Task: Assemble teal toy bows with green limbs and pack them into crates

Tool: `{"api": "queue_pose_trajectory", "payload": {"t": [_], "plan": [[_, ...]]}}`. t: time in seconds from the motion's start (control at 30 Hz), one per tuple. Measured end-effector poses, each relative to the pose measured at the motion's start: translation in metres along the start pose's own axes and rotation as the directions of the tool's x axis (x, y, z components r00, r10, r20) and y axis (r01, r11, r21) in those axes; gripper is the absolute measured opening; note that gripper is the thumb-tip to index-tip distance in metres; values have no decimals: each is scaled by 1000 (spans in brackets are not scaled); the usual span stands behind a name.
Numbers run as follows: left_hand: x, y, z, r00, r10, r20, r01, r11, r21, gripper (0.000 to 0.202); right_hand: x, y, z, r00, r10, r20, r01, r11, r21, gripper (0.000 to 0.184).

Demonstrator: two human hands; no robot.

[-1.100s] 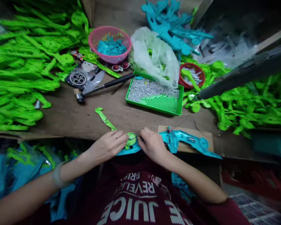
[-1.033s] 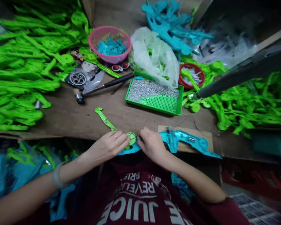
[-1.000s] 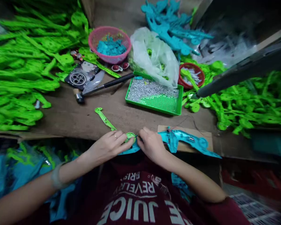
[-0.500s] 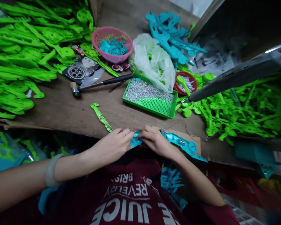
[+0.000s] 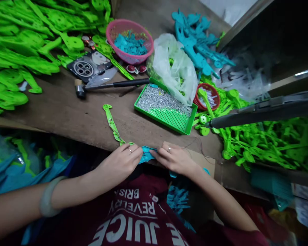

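Observation:
A turquoise plastic part [image 5: 146, 155] spans the gap between my hands at the table's front edge. My left hand [image 5: 125, 159] is closed on its left end, fingers pinched together. My right hand [image 5: 176, 160] grips it further right, with thumb and fingertips pressed on its upper face. Most of the part's right side is hidden under my right hand and wrist. Just beyond my left fingers lies a long green plastic piece [image 5: 111, 122], with small metal bits on it. Thin dark wires lie behind my right hand.
A green tray [image 5: 160, 118] of small silvery pieces sits ahead, beside a plastic bag [image 5: 173, 68]. Behind are a hammer [image 5: 113, 84] and a pink basket [image 5: 129, 58]. A dark rod-like tool [image 5: 246, 114] juts in from the right. Green parts [image 5: 272, 136] are heaped on both sides.
The turquoise part's right end, which stuck out past my right wrist, is now mostly hidden under it. More of its left portion shows between my hands. The view has shifted slightly.

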State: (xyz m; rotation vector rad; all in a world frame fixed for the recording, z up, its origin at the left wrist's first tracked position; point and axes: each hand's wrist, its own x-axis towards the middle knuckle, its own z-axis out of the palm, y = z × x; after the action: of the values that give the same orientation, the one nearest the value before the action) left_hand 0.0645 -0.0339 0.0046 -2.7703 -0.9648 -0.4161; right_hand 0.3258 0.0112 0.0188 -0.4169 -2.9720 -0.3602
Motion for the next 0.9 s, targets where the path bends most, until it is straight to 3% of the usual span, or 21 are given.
{"api": "queue_pose_trajectory", "payload": {"t": [0.1, 0.27, 0.4, 0.57, 0.73, 0.9], "plan": [[1, 2, -2, 999, 29, 16, -30, 999, 20, 37, -15, -3, -3, 1000, -13, -28, 12, 999, -37, 24], [11, 9, -4, 978, 67, 196, -82, 994, 67, 29, -36, -7, 0, 998, 66, -22, -67, 997, -46, 21], [28, 10, -3, 950, 90, 298, -120, 989, 81, 23, -38, -8, 2, 999, 31, -26, -33, 998, -55, 24], [46, 2, -2, 903, 107, 416, -104, 994, -30, 27, -33, -9, -3, 1000, 22, 16, -21, 998, -61, 34], [47, -4, 4, 929, 142, 343, -117, 989, -91, 27, -27, -13, -6, 993, 61, 99, -58, 998, -36, 35], [39, 1, 15, 959, 162, 231, -140, 984, -108, 20, -28, -14, -3, 994, 70, 83, -67, 997, -30, 33]]}}
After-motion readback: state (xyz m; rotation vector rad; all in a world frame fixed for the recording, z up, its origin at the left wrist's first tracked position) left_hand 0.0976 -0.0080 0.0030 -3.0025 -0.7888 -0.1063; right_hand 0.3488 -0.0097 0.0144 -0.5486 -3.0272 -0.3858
